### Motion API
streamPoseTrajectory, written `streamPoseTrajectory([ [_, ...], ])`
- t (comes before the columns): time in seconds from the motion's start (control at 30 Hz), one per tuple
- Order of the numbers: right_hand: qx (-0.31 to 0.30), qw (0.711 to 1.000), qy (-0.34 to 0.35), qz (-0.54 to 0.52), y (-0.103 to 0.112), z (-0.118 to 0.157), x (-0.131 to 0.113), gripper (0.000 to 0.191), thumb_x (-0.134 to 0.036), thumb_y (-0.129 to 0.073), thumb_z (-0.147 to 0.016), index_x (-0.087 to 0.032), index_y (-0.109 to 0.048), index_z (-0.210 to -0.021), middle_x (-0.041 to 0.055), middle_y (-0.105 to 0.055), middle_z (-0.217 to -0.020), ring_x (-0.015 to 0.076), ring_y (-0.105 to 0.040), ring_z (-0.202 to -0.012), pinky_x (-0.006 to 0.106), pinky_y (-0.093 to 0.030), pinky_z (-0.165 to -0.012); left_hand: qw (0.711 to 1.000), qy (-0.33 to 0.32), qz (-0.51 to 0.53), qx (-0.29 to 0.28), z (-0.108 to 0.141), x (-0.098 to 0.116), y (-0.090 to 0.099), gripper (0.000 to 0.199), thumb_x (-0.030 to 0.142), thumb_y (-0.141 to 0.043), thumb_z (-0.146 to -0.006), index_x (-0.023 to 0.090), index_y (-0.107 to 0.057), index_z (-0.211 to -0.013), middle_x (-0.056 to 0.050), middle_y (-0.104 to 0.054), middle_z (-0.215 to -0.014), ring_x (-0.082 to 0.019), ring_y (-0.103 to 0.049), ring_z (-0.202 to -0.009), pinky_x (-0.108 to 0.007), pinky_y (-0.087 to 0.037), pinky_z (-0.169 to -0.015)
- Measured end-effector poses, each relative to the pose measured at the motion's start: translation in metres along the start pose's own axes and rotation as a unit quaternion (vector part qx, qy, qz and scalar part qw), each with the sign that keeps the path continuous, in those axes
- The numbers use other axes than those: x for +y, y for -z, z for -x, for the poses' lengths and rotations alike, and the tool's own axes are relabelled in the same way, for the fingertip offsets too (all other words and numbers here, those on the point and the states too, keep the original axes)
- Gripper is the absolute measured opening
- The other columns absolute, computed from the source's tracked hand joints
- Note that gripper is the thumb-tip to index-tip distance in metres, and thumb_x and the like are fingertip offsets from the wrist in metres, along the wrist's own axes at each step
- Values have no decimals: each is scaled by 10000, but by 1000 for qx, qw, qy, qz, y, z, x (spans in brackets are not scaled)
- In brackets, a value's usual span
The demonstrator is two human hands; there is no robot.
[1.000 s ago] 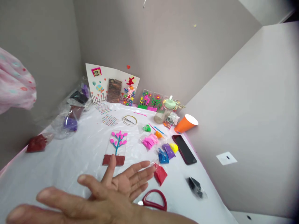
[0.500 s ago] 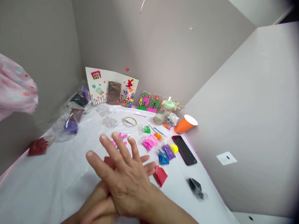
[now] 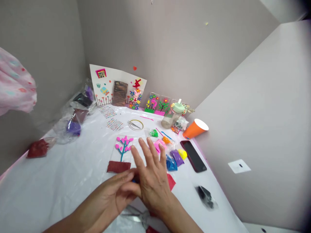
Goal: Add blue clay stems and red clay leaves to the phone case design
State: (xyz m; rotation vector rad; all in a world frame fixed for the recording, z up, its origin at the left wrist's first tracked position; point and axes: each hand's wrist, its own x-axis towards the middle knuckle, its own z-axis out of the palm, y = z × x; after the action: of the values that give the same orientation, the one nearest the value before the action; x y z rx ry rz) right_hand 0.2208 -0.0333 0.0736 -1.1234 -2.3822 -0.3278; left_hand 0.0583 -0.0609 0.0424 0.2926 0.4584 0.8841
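My left hand [image 3: 114,194] comes in from the lower left, its fingers bent and pinched at the base of my right hand. A small blue piece [image 3: 134,181] shows between the hands, and most of it is hidden. My right hand [image 3: 153,174] is back up, with its fingers spread. Just beyond the hands lies a clear panel with a pink-and-teal clay tree [image 3: 124,147] and a dark red ribbed block [image 3: 118,166]. Under the hands, scissors [image 3: 136,218] are partly covered.
Clay packets [image 3: 177,157], a phone [image 3: 193,156], an orange cup [image 3: 195,128] and a bottle [image 3: 173,116] stand or lie at the right. Gem sheets [image 3: 115,124] and decorated panels [image 3: 153,103] are at the back. Plastic bags [image 3: 77,121] line the left.
My hands were overlapped, right over left; now they are side by side, touching, with my left hand bent. The clay tree, the blue piece and the scissors have come into sight.
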Motion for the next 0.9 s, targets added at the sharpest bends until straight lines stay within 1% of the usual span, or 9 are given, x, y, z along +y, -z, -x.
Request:
streamPoseTrajectory([
  [0.1,43,996,-46,-67,0,13,-1,627,-581,-383,-1045,-133,-443,-1478,198,-535,-1472,329,-390,-1460,567,-293,-1193,998,-11,4,55,-1,16,-2,326,270,-823,-828,220,-774,-1146,-61,-698,-1344,-208,-629,-1258,-259,-542,-1001],
  [0.17,42,988,-65,-131,1,17,-7,580,-593,-461,-1011,-176,-509,-1411,156,-634,-1306,296,-551,-1264,477,-458,-1052,995,-16,-1,99,-3,22,-3,401,285,-896,-732,235,-790,-1115,-56,-692,-1365,-233,-605,-1309,-259,-544,-1007],
  [0.23,14,982,-81,-171,0,17,-13,526,-571,-592,-959,-208,-572,-1339,114,-679,-1159,267,-615,-1061,409,-528,-891,993,-24,-15,115,-4,23,-1,429,323,-925,-682,256,-799,-1086,-39,-695,-1363,-245,-585,-1338,-261,-541,-1019],
  [0.37,-1,976,-97,-196,-7,12,-18,188,-258,-696,-959,-217,-660,-1140,74,-719,-1027,238,-623,-911,364,-529,-773,990,-41,-88,102,-4,17,10,436,467,-840,-777,308,-756,-1174,-10,-640,-1443,-242,-476,-1440,-261,-526,-1034],
  [0.43,13,959,-113,-259,-10,11,-17,149,-170,-675,-961,-220,-657,-1100,60,-724,-1017,221,-634,-923,345,-532,-789,983,-47,-138,109,-3,15,16,440,546,-776,-821,323,-733,-1198,-8,-641,-1433,-240,-468,-1441,-275,-505,-1061],
  [0.53,31,909,-179,-375,-10,13,-15,162,-142,-714,-925,-223,-649,-1049,29,-710,-963,175,-655,-876,282,-535,-775,953,-61,-272,118,-3,18,24,469,636,-733,-819,307,-719,-1154,-37,-698,-1288,-264,-571,-1315,-325,-485,-1073],
  [0.67,15,869,-228,-439,-10,15,-16,157,-160,-744,-909,-246,-685,-1026,5,-699,-925,150,-644,-823,249,-518,-747,909,-81,-404,59,-6,25,34,389,616,-691,-864,283,-710,-1064,-46,-705,-1154,-258,-634,-1152,-346,-480,-1032],
  [0.77,5,853,-225,-471,-12,16,-17,144,-198,-754,-916,-263,-721,-1041,12,-696,-932,158,-649,-864,257,-514,-760,914,-60,-397,52,-8,26,37,349,582,-680,-882,279,-709,-1052,-46,-677,-1171,-261,-633,-1152,-338,-482,-1004],
  [0.9,-19,843,-228,-486,-13,17,-17,119,-199,-764,-910,-252,-736,-1013,20,-702,-924,164,-652,-882,267,-506,-771,921,-45,-381,59,-7,27,39,323,559,-724,-842,260,-709,-962,-32,-662,-1076,-249,-638,-1070,-325,-489,-941],
])
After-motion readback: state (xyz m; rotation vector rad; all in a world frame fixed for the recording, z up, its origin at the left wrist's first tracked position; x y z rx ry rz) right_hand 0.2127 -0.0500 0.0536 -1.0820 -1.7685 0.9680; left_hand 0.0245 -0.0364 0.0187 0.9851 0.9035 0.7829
